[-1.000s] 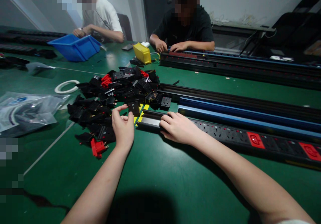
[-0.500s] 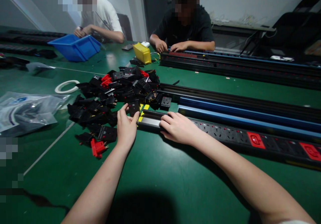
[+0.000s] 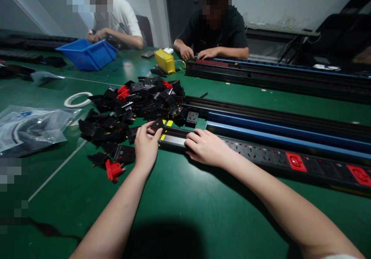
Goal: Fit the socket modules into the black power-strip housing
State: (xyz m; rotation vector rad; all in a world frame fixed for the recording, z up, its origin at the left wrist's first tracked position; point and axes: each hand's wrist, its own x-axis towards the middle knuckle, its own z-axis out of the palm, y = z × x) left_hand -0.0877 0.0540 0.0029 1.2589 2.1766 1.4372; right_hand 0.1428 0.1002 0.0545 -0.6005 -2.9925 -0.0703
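My left hand (image 3: 146, 146) is closed, pinching a black socket module (image 3: 157, 125) between thumb and fingers. The module is tilted just above the left end of a long power strip (image 3: 268, 154). Around that strip's metal rail my right hand (image 3: 206, 147) is closed, its fingers curled over the top and near side. Black sockets and red sockets (image 3: 296, 162) fill the strip to the right of this hand; the stretch between my hands is bare rail. Beside my left hand lies a pile of loose socket modules (image 3: 147, 96), with a red module (image 3: 114, 170) at its near edge.
Blue rails (image 3: 278, 135) lie behind the strip. Across the green table (image 3: 179, 208) two people work with their hands near a blue bin (image 3: 87, 55), a yellow bin (image 3: 164, 61) and more strips (image 3: 261, 79). A tape roll (image 3: 77, 100) and a plastic bag (image 3: 37, 127) lie left.
My left hand has tilted the black socket module, turning it flatter and slightly lower over the strip's left end. My right hand has stayed in place on the strip.
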